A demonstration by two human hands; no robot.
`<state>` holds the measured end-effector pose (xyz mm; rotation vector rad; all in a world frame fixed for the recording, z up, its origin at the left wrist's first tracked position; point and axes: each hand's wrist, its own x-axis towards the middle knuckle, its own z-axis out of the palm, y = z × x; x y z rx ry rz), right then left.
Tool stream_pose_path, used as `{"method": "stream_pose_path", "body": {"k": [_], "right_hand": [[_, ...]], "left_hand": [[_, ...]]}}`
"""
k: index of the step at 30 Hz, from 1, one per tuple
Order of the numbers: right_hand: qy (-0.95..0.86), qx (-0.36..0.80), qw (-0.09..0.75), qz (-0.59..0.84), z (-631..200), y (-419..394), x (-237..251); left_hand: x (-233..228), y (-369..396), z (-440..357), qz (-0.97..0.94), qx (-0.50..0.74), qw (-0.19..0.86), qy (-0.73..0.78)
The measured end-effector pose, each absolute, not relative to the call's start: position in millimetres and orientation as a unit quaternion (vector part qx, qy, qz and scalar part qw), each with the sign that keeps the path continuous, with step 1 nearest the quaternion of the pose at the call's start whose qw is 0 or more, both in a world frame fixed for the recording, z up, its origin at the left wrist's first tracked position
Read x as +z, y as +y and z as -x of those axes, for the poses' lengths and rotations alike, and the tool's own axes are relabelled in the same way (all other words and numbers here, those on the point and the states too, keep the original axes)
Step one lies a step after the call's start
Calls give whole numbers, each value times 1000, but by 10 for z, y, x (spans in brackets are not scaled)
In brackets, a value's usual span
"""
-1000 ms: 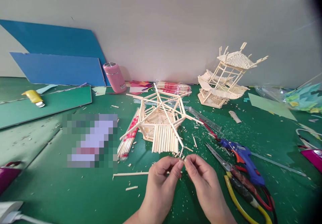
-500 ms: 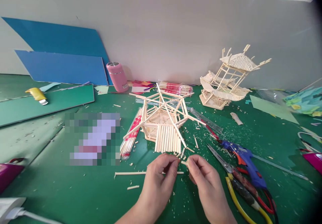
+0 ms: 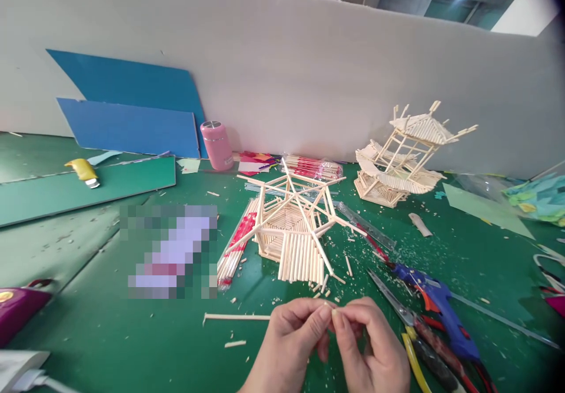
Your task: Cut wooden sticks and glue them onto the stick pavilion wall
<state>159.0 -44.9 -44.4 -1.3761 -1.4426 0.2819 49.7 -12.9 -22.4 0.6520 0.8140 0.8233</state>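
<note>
My left hand (image 3: 293,337) and my right hand (image 3: 375,343) meet in front of me, thumbs and forefingers pinched tip to tip. Between the tips, the short wooden stick piece seen earlier in my right fingers is almost wholly covered. What my left fingers pinch is hidden. Just beyond stands a six-sided frame of wooden sticks (image 3: 304,260), one sloping roof panel filled with sticks laid side by side. A long loose stick (image 3: 236,317) runs partly behind my left hand. Closer to me lies a short stick offcut (image 3: 235,343).
To the right lie pliers (image 3: 424,340) and a blue glue gun (image 3: 441,299). Bundled sticks (image 3: 236,246) lie left of the frame. Behind are a pink flask (image 3: 217,146) and a stick pavilion (image 3: 397,163). Offcuts litter the green table (image 3: 168,340).
My hands have come together, their fingertips now touching, where a gap showed the short stick piece in my right fingers. The whole view has shifted, so the scene sits lower and further right.
</note>
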Motion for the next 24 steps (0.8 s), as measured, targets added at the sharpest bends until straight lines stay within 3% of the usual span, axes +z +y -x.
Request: {"method": "stream_pose_path", "body": {"k": [8, 19, 24], "right_hand": [[-614, 92, 557, 551, -1533, -465, -466], [-740, 16, 444, 504, -1751, -453, -372], [-673, 45, 490, 552, -1659, -454, -284]], "left_hand": [[-292, -121, -432, -237, 403, 788, 402], [-185, -93, -401, -348, 409, 718, 443], [-148, -102, -372, -383, 396, 707, 444]]}}
